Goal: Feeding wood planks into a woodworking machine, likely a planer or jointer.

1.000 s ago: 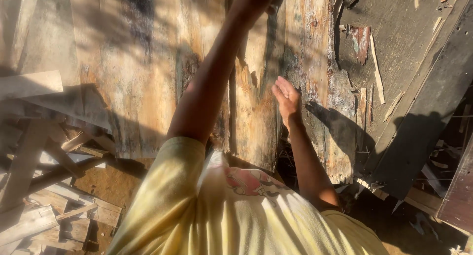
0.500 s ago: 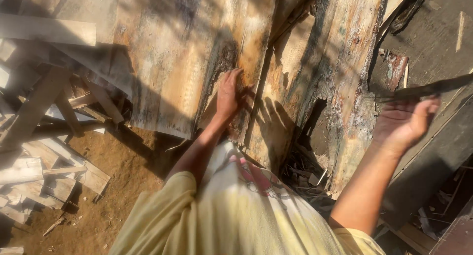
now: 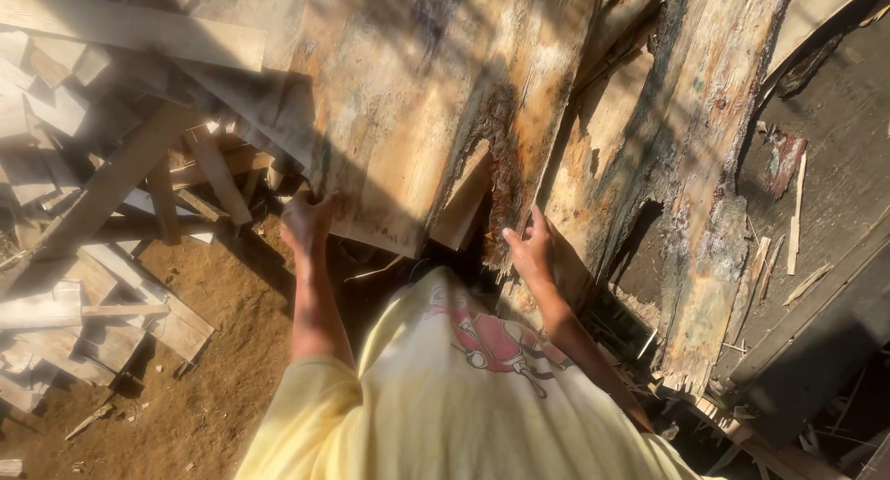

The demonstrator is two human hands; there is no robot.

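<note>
Evidently we brace the big weathered plank [image 3: 408, 100] from below, left hand [image 3: 306, 222] clamped on its near left corner, right hand [image 3: 530, 250] spread flat against the rotted split, scrap offcuts [image 3: 93, 258] heaped left.

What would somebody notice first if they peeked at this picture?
Probably the big weathered wooden slab filling the top middle, with a dark rotted split running down it. The left hand grips its lower left edge and the right hand rests by the split. A jumble of scrap wood pieces lies on the dirt at left, and a yellow shirt fills the bottom.
</note>
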